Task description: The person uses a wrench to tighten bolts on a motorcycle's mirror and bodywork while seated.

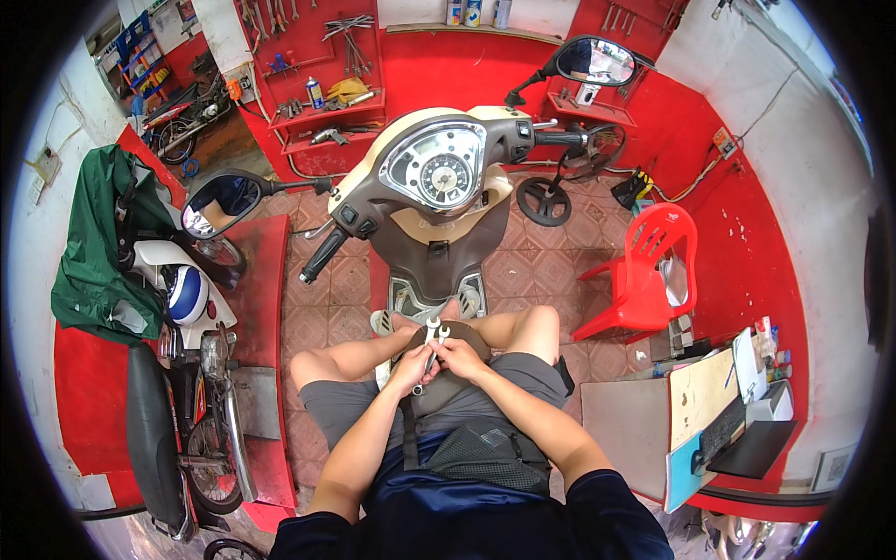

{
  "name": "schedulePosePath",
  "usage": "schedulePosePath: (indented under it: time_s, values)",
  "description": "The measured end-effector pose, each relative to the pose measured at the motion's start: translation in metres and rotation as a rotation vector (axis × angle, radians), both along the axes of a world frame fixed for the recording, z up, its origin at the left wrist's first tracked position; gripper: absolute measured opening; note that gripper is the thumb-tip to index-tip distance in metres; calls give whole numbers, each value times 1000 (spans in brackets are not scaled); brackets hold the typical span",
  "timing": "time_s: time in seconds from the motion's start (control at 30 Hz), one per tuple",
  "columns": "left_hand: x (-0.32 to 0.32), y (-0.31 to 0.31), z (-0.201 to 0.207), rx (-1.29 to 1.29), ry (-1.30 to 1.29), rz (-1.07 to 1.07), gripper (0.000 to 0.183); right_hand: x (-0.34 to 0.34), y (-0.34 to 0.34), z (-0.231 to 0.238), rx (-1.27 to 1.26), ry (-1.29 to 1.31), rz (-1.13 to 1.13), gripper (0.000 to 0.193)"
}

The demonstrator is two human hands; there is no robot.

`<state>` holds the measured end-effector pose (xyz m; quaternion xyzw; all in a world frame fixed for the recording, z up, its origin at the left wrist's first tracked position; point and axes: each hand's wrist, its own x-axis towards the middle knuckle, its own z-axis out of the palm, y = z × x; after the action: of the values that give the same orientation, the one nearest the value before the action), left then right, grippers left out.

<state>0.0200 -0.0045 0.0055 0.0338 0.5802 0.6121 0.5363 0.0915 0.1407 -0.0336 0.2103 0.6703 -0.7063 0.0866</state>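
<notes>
In front of my lap, my left hand (409, 370) and my right hand (457, 358) meet with fingers closed around two silver combination wrenches. One wrench (432, 325) points its open jaw away from me, and a second wrench (443, 333) lies just to its right. A ring end (417, 390) pokes out below my left hand; which wrench it belongs to is hidden by my fingers. My hands are over the brown scooter seat (437, 397), between my bare knees. Ahead stands the scooter (439, 233), with its round dial cluster (441, 175) and handlebars.
To the left are a parked motorbike (154, 429) and another under a green cover (103, 252). A red plastic chair (653, 271) stands right, near a desk (695, 401) with a keyboard. Tool racks (322, 61) hang on the far wall. Mirrors (222, 203) stick out from the scooter.
</notes>
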Motion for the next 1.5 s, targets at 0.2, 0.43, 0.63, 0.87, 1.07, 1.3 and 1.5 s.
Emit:
schedulePosePath:
  time_s: [0.2, 0.43, 0.63, 0.87, 1.07, 1.3, 1.5]
  values:
    - [0, 0, -2, -6, -3, 2, 33, -1, 2, -8, 47, 36, 36, 38]
    - [-1, -2, -6, 9, -1, -11, 33, -1, -1, 6, 19, -6, 4, 39]
    - [10, 10, 1, 53, 67, 117, 40, 3, -4, 29, -339, -74, -220, 35]
    - [15, 11, 22, -148, 1025, 113, 36, -1, -2, 53, -461, -41, -398, 33]
    - [-6, 23, 75, -181, 886, 132, 32, 0, 12, 50, -533, -110, -613, 36]
    - [-92, 113, 241, 34, 1054, 187, 47, -6, 7, 37, -316, -181, -423, 31]
    - [-196, 218, 308, 284, 1240, 125, 44, -15, -3, 17, 179, -113, -383, 33]
